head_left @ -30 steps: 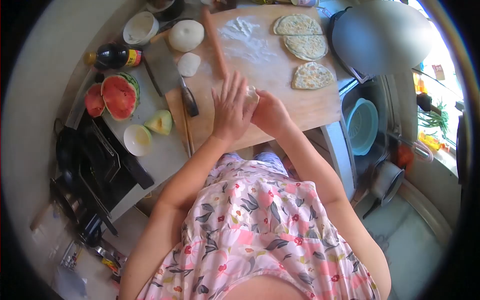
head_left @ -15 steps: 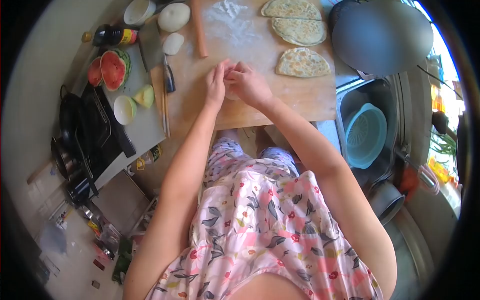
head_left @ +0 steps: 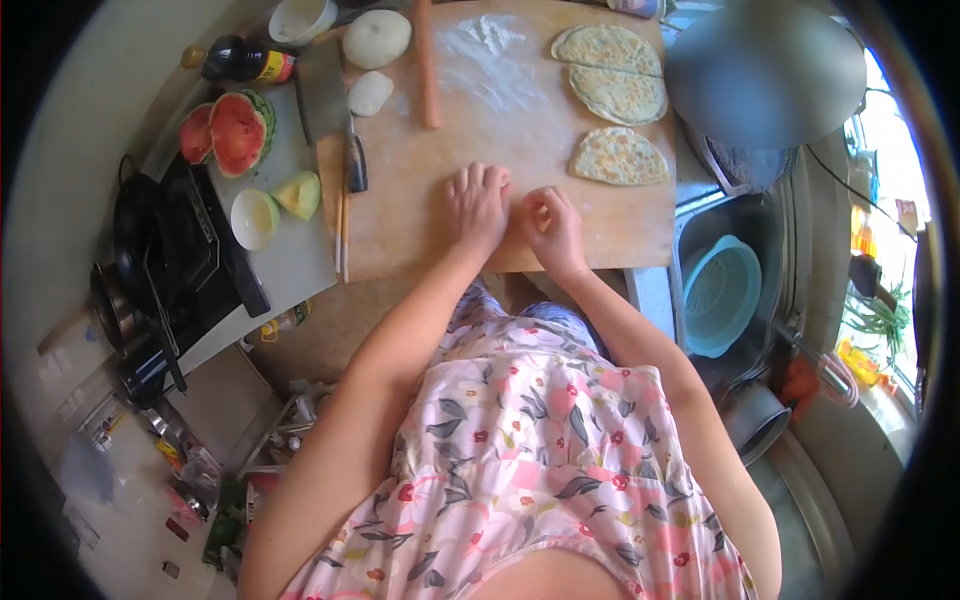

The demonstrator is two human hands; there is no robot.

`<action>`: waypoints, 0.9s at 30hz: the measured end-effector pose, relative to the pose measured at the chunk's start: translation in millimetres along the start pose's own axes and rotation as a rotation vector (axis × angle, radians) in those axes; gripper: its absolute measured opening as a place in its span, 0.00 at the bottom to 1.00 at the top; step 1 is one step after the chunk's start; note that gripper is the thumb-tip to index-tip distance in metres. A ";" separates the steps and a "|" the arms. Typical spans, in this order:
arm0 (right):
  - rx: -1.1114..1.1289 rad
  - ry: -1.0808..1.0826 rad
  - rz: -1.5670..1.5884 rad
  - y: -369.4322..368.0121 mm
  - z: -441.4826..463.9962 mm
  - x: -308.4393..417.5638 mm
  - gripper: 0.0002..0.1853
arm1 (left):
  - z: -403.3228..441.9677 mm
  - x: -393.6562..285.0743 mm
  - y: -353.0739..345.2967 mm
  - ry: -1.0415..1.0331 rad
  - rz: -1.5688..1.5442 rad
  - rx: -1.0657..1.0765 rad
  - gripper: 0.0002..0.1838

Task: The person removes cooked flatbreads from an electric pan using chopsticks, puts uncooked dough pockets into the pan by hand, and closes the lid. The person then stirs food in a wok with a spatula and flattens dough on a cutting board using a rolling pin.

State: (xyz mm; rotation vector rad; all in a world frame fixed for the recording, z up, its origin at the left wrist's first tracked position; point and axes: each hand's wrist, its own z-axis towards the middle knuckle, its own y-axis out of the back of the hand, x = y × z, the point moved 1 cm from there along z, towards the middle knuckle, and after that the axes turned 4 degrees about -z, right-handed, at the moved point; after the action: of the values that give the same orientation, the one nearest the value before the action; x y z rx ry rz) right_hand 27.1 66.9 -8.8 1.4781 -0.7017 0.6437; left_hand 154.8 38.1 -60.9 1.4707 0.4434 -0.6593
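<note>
Half-round flatbreads [head_left: 618,157]: 3, beyond-right of fingers [head_left: 477,178] | dough pieces [head_left: 377,39]: 2, beyond-left | rolling pin [head_left: 427,70]: 1, beyond, slightly left | cleaver [head_left: 323,95]: 1, beyond-left | chopsticks [head_left: 346,240]: 2, left | bowls [head_left: 254,220]: 2, farther left | cut watermelon pieces [head_left: 238,135]: 2, far left | dark bottle [head_left: 232,60]: 1, far beyond-left | blue colander [head_left: 745,300]: 1, right

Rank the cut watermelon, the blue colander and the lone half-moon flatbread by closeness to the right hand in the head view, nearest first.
From the right hand:
1. Lone half-moon flatbread: ahead and to the right, on the wooden board.
2. Blue colander: to the right, past the board.
3. Cut watermelon: far left.
</note>
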 end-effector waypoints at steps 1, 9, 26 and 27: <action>0.003 -0.037 0.019 -3.2 2.1 -4.5 0.10 | 9.7 -2.4 -4.8 0.032 0.043 -0.032 0.12; 0.026 -0.171 -0.058 -1.0 19.8 -11.7 0.11 | 79.6 -0.8 -7.0 -0.114 -0.016 -0.075 0.14; 0.223 0.567 -0.378 -20.9 31.2 15.4 0.10 | 51.7 29.4 3.1 0.710 -1.550 0.064 0.31; 0.279 0.639 -0.360 -20.6 23.2 11.7 0.14 | 50.2 30.2 -3.9 0.635 -1.477 0.067 0.28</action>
State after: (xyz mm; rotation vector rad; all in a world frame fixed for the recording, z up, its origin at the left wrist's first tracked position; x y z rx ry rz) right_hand 49.6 43.2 -14.1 1.4812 0.1513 0.8916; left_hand 169.0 -15.7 -79.8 1.1930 2.1015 -1.3075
